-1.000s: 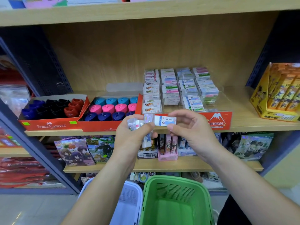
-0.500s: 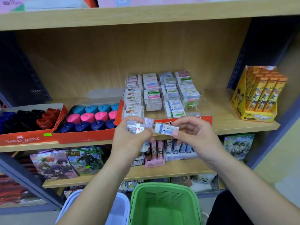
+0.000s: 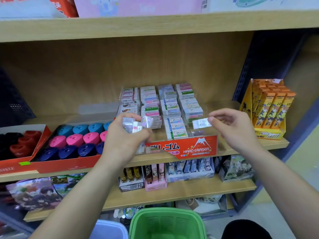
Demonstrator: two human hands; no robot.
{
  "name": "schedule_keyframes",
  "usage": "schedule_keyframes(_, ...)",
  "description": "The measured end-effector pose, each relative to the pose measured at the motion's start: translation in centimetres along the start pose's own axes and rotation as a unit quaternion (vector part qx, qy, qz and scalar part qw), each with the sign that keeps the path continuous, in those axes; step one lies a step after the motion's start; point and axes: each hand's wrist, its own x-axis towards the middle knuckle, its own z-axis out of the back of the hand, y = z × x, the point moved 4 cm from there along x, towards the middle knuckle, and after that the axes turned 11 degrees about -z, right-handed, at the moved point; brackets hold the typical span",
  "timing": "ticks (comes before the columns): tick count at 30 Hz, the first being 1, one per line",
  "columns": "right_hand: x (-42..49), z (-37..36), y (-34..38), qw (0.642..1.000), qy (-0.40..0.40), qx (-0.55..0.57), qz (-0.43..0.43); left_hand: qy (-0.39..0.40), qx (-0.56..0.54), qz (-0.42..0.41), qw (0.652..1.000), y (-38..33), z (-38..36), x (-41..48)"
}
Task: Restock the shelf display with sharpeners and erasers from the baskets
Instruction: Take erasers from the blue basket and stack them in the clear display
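My left hand (image 3: 125, 140) grips a bunch of several small wrapped erasers (image 3: 136, 125) in front of the clear eraser display case (image 3: 198, 147) with its red "HARD ERASER" front. My right hand (image 3: 233, 125) pinches a single white-and-blue eraser (image 3: 201, 123) over the case's front right compartment. Stacks of erasers (image 3: 165, 107) fill the other compartments. To the left, an orange tray (image 3: 69, 165) holds blue, pink and navy sharpeners (image 3: 76, 139).
A second orange tray (image 3: 10, 165) with red and dark sharpeners sits far left. A yellow-orange display box (image 3: 269, 107) stands at the shelf's right end. Below are a green basket (image 3: 167, 223) and a pale blue basket (image 3: 108, 229). Lower shelves hold boxed goods.
My right hand has drawn one eraser away from the bunch in my left hand and carried it right, over the display case. The view moved closer to the shelf.
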Motion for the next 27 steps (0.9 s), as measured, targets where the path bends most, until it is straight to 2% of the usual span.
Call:
schedule_keyframes(3,1.8,-0.3,-0.1,0.995,0.009,-0.091,0.025,0.007,-0.006,-0.005,1.0,-0.1,-0.4,1.2)
schedule_keyframes(7,3.2,-1.8,0.3,0.977,0.08,-0.19,0.049,0.01,0.001,-0.005,1.0,0.0,-0.8,2.4)
schedule_keyframes(11,4.1,-2.7,0.8,0.962,0.117,-0.239,0.059,0.011,-0.002,0.003,1.0,0.5,-0.9,3.1)
schedule_keyframes(17,5.1,-3.1,0.1,0.911,0.161,-0.371,0.08,0.02,-0.031,0.013,0.999,1.2,-1.2,3.2)
schedule_keyframes(20,4.9,-3.1,-0.1,0.923,0.142,-0.349,0.083,0.021,-0.046,0.015,0.999,1.1,-1.2,3.0)
schedule_keyframes(24,3.1,-2.1,1.3,0.952,0.008,-0.281,0.119,0.035,-0.064,0.018,0.997,0.4,-1.5,2.5)
schedule_keyframes(26,1.3,-2.2,2.8,0.975,-0.008,-0.188,0.116,0.048,-0.056,0.008,0.997,0.1,-2.0,2.2)
schedule_keyframes(27,0.4,-2.6,3.5,0.988,0.021,-0.118,0.098,0.053,-0.051,0.0,0.997,-0.1,-2.3,2.0)
